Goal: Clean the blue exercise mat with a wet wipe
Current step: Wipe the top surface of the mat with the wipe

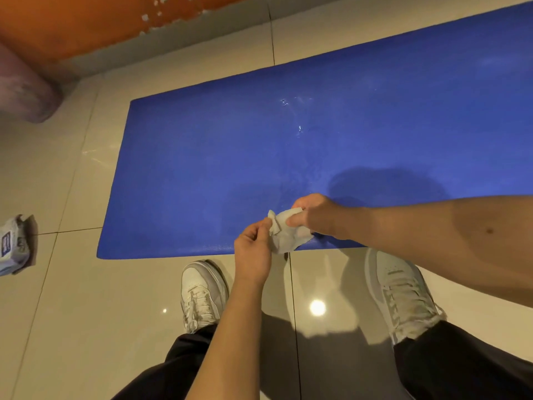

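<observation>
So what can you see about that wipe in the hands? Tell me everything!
The wet wipe is a small, whitish, crumpled sheet, thin and soft-looking, one corner sticking up. The left hand pinches its left side; the right hand pinches its upper right. It hangs over the near edge of the blue exercise mat; whether it touches is unclear.

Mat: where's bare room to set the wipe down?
Free: mat between its short left edge and the wipe; floor tiles between wipes pack and left shoe. Crowded: near edge, where left hand and right hand pinch it.
</observation>
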Action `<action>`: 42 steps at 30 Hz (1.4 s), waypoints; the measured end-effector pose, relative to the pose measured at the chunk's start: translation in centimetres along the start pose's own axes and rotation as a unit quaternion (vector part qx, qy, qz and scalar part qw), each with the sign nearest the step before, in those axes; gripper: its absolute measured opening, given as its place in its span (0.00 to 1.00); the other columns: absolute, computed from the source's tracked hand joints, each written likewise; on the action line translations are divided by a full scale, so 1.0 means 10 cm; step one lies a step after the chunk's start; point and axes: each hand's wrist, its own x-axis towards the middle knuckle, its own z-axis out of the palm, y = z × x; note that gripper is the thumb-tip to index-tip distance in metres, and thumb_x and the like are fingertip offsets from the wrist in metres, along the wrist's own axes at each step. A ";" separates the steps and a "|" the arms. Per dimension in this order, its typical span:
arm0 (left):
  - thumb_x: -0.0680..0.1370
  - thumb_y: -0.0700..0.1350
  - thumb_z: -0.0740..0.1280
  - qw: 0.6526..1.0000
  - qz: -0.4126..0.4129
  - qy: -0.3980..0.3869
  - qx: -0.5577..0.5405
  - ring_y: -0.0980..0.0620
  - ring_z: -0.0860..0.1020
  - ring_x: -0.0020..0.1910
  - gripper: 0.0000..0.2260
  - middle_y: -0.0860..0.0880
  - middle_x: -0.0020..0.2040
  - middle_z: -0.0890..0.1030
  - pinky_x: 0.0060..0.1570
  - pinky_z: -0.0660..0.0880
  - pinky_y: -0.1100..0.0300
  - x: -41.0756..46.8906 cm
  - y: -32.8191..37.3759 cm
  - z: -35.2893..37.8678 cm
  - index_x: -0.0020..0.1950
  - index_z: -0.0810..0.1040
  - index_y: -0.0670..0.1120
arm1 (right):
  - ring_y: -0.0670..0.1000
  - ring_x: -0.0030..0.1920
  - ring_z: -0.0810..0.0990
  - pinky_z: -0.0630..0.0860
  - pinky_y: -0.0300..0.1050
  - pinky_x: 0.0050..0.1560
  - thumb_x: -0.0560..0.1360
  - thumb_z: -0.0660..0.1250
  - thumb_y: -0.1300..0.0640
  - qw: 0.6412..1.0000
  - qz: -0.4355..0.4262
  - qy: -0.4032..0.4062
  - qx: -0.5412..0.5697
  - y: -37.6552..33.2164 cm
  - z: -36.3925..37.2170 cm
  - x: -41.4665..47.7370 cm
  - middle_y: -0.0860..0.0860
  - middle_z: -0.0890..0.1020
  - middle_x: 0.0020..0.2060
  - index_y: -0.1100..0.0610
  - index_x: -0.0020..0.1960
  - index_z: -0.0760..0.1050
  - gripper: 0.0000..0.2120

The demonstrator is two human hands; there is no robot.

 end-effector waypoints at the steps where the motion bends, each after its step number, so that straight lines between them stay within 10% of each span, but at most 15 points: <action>1: 0.82 0.55 0.63 1.000 -0.010 0.000 -0.017 0.49 0.78 0.43 0.21 0.42 0.43 0.82 0.47 0.78 0.51 0.00 -0.02 -0.01 0.49 0.81 0.37 | 0.46 0.26 0.77 0.69 0.35 0.23 0.77 0.70 0.58 1.000 0.011 0.002 0.010 0.01 0.03 0.01 0.50 0.78 0.31 0.56 0.43 0.77 0.05; 9: 0.78 0.42 0.71 0.999 0.009 0.029 -0.017 0.54 0.81 0.40 0.06 0.45 0.46 0.84 0.47 0.81 0.54 -0.02 -0.10 0.02 0.54 0.80 0.44 | 0.60 0.40 0.81 0.80 0.51 0.44 0.77 0.70 0.53 0.997 0.073 0.022 -0.007 0.02 0.13 0.09 0.60 0.81 0.43 0.59 0.48 0.76 0.09; 14: 0.78 0.42 0.71 0.991 0.102 0.078 0.045 0.54 0.78 0.43 0.04 0.51 0.45 0.80 0.45 0.77 0.60 0.00 -0.16 0.07 0.47 0.77 0.48 | 0.54 0.34 0.78 0.76 0.42 0.29 0.79 0.68 0.59 0.993 0.115 0.027 0.007 0.00 0.07 0.13 0.58 0.79 0.40 0.65 0.52 0.75 0.08; 19: 0.77 0.38 0.71 0.972 0.185 0.034 0.144 0.59 0.76 0.48 0.06 0.56 0.50 0.77 0.43 0.71 0.72 -0.01 -0.26 0.12 0.46 0.79 0.49 | 0.61 0.53 0.84 0.80 0.58 0.58 0.78 0.66 0.58 0.973 0.132 -0.063 0.176 0.02 -0.01 0.13 0.60 0.85 0.52 0.59 0.51 0.80 0.06; 23: 0.76 0.37 0.69 0.969 0.193 -0.004 0.152 0.59 0.77 0.56 0.09 0.58 0.54 0.77 0.49 0.73 0.71 -0.02 -0.36 0.15 0.48 0.84 0.50 | 0.58 0.48 0.86 0.83 0.51 0.47 0.75 0.72 0.51 0.950 0.172 -0.069 0.252 0.02 0.11 0.24 0.57 0.85 0.50 0.62 0.57 0.79 0.16; 32: 0.79 0.45 0.70 1.000 0.009 0.014 0.000 0.58 0.80 0.47 0.10 0.51 0.53 0.81 0.45 0.77 0.69 -0.01 -0.18 0.19 0.60 0.78 0.51 | 0.65 0.60 0.81 0.78 0.61 0.62 0.78 0.70 0.60 0.995 0.088 -0.033 0.033 0.06 0.02 0.20 0.63 0.82 0.58 0.62 0.61 0.79 0.13; 37: 0.78 0.36 0.71 0.996 -0.035 -0.053 -0.059 0.57 0.83 0.39 0.11 0.37 0.50 0.83 0.37 0.78 0.67 0.03 -0.13 0.28 0.60 0.79 0.40 | 0.54 0.42 0.82 0.82 0.49 0.45 0.76 0.74 0.56 0.996 0.089 -0.004 0.014 0.10 -0.04 0.15 0.54 0.81 0.43 0.58 0.49 0.78 0.08; 42: 0.78 0.32 0.68 0.999 -0.030 -0.006 -0.026 0.54 0.80 0.34 0.07 0.48 0.38 0.79 0.32 0.80 0.60 0.21 -0.11 0.39 0.52 0.79 0.41 | 0.53 0.38 0.82 0.82 0.44 0.40 0.77 0.72 0.60 0.996 0.090 0.009 -0.026 0.10 -0.17 0.23 0.54 0.81 0.41 0.60 0.53 0.79 0.06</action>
